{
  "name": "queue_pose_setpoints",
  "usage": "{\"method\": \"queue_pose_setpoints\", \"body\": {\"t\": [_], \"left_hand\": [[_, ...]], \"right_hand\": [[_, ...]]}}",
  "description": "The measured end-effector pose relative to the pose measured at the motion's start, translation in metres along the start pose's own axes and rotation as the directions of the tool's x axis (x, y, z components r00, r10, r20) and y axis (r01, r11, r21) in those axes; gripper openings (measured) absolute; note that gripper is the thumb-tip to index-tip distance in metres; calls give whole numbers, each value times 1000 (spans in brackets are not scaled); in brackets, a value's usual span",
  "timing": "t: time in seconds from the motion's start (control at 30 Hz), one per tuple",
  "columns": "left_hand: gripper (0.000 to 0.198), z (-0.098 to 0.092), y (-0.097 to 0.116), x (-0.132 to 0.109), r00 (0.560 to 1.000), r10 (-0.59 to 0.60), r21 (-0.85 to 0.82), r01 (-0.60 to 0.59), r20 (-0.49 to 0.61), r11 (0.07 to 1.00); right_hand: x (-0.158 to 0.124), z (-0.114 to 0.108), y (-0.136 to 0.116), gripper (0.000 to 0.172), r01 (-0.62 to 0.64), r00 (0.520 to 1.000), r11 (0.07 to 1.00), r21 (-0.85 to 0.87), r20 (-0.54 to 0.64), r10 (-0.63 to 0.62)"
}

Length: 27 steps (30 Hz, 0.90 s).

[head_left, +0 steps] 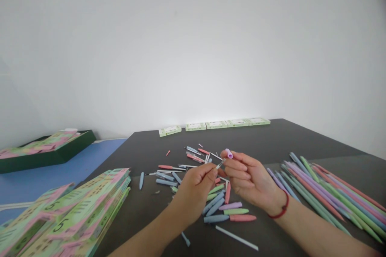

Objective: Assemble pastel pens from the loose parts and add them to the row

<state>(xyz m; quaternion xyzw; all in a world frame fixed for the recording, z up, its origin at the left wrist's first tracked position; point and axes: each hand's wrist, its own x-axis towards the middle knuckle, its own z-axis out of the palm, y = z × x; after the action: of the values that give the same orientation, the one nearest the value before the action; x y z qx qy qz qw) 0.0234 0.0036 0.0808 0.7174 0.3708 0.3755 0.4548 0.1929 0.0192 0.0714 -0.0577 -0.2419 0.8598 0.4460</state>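
Observation:
My left hand (196, 188) is closed, with a thin white pen refill (221, 164) pinched between thumb and forefinger. Just to its right, my right hand (247, 176) grips a short hollow purple pen cap (229, 153) by the fingertips, its open end facing me. The refill's end is close to the cap; I cannot tell whether they touch. Under and around both hands lie loose pen parts in several colours, among them a blue piece (216, 219), a pink piece (243, 218) and a purple piece (230, 206). A long white refill (237, 237) lies in front.
Long pastel pen-like sticks (319, 192) are heaped on the right of the dark table (120, 209). Stacked printed packs (87, 209) stand at the left, near a green tray (60, 154) on a blue surface. Several flat boxes (217, 124) line the back edge before a white wall.

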Motion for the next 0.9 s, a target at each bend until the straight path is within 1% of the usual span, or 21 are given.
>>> {"method": "queue_pose_setpoints", "body": {"t": [0.07, 0.13, 0.2, 0.23, 0.27, 0.33, 0.43, 0.5, 0.57, 0.63, 0.8, 0.9], "left_hand": [[31, 1, -1, 1, 1000, -9, -28, 10, 8, 1000], [31, 1, -2, 1, 1000, -23, -13, 23, 16, 1000], [32, -1, -4, 1, 999, -36, 32, 35, 13, 999], [33, -2, -4, 1, 999, -37, 60, 36, 5, 998], [33, -3, -5, 2, 999, -35, 91, 35, -3, 995], [32, -7, -6, 3, 999, -29, 159, 31, -17, 987], [31, -11, -8, 4, 1000, -25, 244, 28, -17, 969], [31, -12, -9, 5, 1000, -26, 289, 30, -16, 957], [31, -13, -11, 5, 999, -34, 325, 37, -15, 945], [32, -13, -12, 6, 999, -36, 354, 39, -15, 935], [31, -13, -13, 7, 1000, -1, 420, 12, -27, 908], [33, -13, -9, 7, 1000, 4, 480, 4, -17, 877]], "right_hand": [[0, 0, 1, 4, 23, 999, 1000, -16, -28, -23], [1, 0, 1, 5, 48, 996, 996, -77, -67, -53], [2, 0, 2, 9, 99, 988, 974, -202, -97, -121], [3, 0, 2, 11, 137, 980, 949, -284, -101, -171], [3, 1, 3, 11, 177, 969, 911, -374, -95, -227], [3, 2, 3, 12, 234, 946, 804, -547, -64, -319], [2, 2, 1, 13, 234, 922, 608, -759, -25, -386], [2, -1, 0, 14, 215, 911, 487, -846, -7, -413], [3, -5, -1, 13, 199, 906, 416, -887, 4, -424], [4, -7, -1, 12, 188, 909, 400, -897, 4, -418], [4, -7, 0, 12, 174, 901, 415, -893, -26, -434], [4, -6, 4, 12, 141, 919, 407, -903, -33, -392]]}}
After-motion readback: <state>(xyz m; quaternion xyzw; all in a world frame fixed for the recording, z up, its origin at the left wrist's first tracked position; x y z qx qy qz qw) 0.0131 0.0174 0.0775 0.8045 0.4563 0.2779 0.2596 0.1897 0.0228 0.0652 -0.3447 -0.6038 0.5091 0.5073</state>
